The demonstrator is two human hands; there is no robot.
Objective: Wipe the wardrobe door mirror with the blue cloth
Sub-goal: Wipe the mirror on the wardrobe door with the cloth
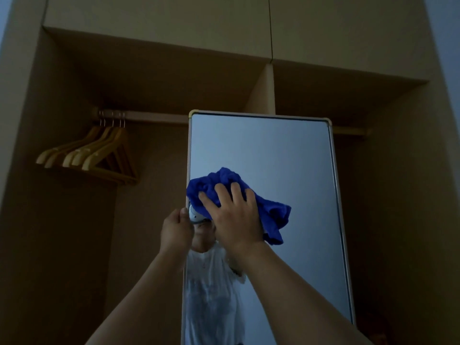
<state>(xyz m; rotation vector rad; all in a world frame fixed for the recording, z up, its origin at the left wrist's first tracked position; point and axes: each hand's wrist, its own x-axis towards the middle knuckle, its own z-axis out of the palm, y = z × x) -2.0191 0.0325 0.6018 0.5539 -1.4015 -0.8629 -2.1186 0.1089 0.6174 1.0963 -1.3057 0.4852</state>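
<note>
A tall mirror (286, 155) in a thin pale frame stands upright in front of the open wardrobe, right of centre. A bunched blue cloth (271, 210) lies against its glass near the left edge, at mid height. My right hand (234, 215) presses on the cloth with fingers spread and fairly straight. My left hand (176, 230) grips the mirror's left frame edge just below the cloth, fingers curled round it. The glass reflects a person in a white shirt below my hands.
The wardrobe (62, 220) is open and dim, with a hanging rail (149, 117) across the top. Several wooden hangers (99, 155) hang at the rail's left end. A vertical divider (268, 90) splits the shelf above. Closed upper cupboard doors sit overhead.
</note>
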